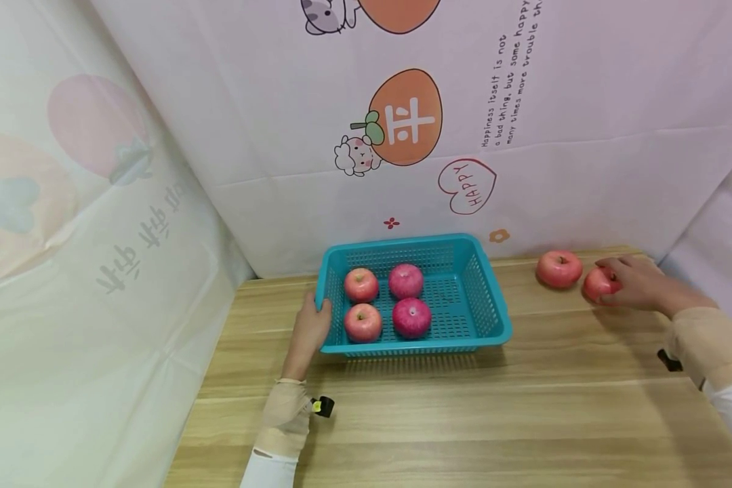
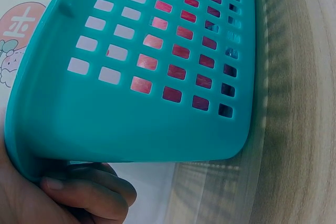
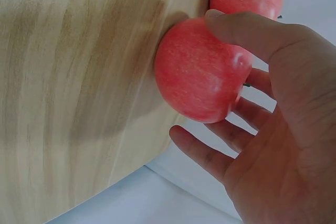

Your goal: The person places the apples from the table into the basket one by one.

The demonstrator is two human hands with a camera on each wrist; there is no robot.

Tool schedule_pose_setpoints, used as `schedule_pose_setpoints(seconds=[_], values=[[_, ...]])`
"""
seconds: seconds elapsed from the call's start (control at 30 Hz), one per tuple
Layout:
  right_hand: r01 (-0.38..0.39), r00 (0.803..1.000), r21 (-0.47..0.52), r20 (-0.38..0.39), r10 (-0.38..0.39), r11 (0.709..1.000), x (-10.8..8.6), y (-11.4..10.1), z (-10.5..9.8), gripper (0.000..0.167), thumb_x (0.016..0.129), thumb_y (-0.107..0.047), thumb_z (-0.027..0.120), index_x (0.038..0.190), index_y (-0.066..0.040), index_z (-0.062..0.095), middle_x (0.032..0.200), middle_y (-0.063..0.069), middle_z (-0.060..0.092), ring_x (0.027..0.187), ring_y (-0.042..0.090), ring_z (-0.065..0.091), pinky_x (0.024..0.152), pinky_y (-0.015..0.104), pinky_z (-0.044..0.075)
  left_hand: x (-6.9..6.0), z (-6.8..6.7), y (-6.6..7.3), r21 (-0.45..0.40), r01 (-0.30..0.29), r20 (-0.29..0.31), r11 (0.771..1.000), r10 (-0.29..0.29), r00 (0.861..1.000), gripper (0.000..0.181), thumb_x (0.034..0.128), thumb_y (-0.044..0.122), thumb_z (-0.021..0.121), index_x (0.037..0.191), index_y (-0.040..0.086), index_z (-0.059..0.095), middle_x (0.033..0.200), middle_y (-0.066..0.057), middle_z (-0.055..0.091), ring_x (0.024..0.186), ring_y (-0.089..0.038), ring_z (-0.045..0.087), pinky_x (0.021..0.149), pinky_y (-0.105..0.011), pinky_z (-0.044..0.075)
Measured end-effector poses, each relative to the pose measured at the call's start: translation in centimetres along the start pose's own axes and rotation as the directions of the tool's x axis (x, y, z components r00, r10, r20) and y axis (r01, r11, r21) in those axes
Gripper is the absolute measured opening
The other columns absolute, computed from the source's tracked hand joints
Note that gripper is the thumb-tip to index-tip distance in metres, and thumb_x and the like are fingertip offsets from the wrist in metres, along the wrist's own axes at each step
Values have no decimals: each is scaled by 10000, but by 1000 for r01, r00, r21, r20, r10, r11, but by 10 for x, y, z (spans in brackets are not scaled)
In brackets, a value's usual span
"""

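A teal plastic basket (image 1: 491,298) with slotted walls stands on the wooden table. Inside, on its left, lie two pale red apples (image 1: 362,323), with two darker magenta round fruits (image 1: 411,318) beside them. My left hand (image 1: 310,327) grips the basket's left rim; the left wrist view shows its curled fingers (image 2: 97,192) under that rim. At the table's right, my right hand (image 1: 637,283) holds a red apple (image 3: 202,72), thumb on one side and fingers around the far side. Another red apple (image 1: 559,269) sits just left of it.
A white printed cloth (image 1: 280,135) hangs behind the table's back edge, and another pale cloth (image 1: 97,339) hangs along the left. The wooden table (image 1: 463,420) extends in front of the basket. A small black device (image 1: 323,407) sits at the left wrist.
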State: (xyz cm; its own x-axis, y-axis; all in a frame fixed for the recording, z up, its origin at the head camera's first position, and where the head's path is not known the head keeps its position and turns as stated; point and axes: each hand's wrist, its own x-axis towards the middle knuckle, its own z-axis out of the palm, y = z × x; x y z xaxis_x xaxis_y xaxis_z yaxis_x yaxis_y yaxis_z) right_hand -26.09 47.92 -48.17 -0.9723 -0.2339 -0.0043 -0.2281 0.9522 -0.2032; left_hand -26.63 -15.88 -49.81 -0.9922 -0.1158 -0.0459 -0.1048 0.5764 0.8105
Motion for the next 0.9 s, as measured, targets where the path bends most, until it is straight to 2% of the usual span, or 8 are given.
schedule_pose_setpoints(seconds=[0.17, 0.33, 0.6, 0.73, 0.9], values=[[-23, 999, 28, 26, 22, 999, 0, 1, 1, 774, 832, -216, 829, 1380, 168, 439, 1336, 519, 431, 1186, 708, 491, 952, 765, 440, -1, 0, 1, -4, -1, -5, 1000, 0, 1000, 472, 1103, 333, 426, 1463, 35, 491, 1289, -255, 677, 1081, -348, 694, 866, -516, 577], [-44, 997, 58, 58, 40, 997, 1, -1, 2, 803, 867, -212, 816, 1418, 190, 391, 1369, 525, 386, 1210, 711, 453, 974, 772, 417, -2, 0, 2, -10, -4, -13, 1000, 4, 1000, 468, 1098, 322, 430, 1465, 41, 502, 1271, -236, 681, 1075, -330, 672, 885, -515, 556], [-39, 998, 85, 45, 36, 996, 3, 0, 7, 820, 850, -219, 830, 1401, 206, 395, 1334, 534, 402, 1174, 701, 481, 952, 754, 432, -3, 1, 1, -11, -4, -8, 1000, 4, 1000, 477, 1104, 322, 429, 1488, 44, 480, 1305, -242, 668, 1096, -340, 669, 899, -528, 553], [-38, 999, 102, 11, 37, 994, 5, 2, 12, 826, 814, -208, 843, 1385, 201, 409, 1307, 528, 419, 1144, 687, 507, 937, 743, 441, -4, 0, 2, -19, -7, -7, 1000, 7, 1000, 480, 1105, 319, 432, 1492, 41, 481, 1298, -244, 668, 1094, -343, 664, 906, -534, 548], [-38, 999, 99, 12, 37, 994, 6, -1, 9, 811, 796, -192, 844, 1364, 209, 426, 1288, 529, 434, 1128, 671, 532, 930, 723, 455, -3, 0, 2, -10, -2, -3, 1000, 2, 1000, 487, 1107, 334, 425, 1500, 51, 477, 1299, -233, 669, 1093, -329, 664, 898, -522, 550]])
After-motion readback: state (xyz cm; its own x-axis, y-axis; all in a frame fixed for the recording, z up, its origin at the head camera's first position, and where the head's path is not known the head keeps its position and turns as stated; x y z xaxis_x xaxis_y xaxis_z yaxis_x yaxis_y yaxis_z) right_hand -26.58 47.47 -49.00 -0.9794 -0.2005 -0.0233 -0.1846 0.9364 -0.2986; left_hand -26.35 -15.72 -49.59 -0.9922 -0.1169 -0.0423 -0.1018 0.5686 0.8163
